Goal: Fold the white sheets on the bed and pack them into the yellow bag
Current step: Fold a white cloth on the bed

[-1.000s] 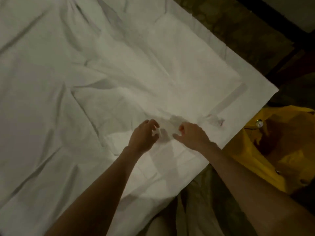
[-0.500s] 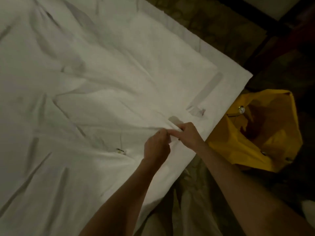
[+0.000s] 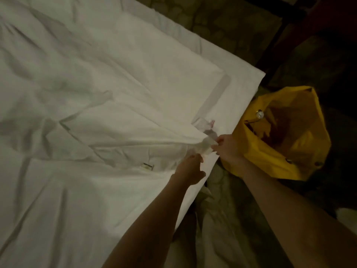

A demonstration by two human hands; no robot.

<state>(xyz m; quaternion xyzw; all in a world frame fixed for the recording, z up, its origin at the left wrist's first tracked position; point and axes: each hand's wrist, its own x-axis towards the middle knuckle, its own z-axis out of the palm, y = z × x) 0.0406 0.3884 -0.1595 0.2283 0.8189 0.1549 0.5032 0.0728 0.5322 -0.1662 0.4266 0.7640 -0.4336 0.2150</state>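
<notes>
At the bed's edge, the right hand is pinching a white sheet corner while the left hand is curling beside it, possibly empty; the bunched corner risks slipping free beside the yellow bag.

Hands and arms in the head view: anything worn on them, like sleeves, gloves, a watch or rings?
Both forearms are bare up to the frame's edge, with no sleeve in view. The left hand and the right hand wear no gloves. No watch or band shows at either wrist. The dim light leaves rings too small to tell.
</notes>
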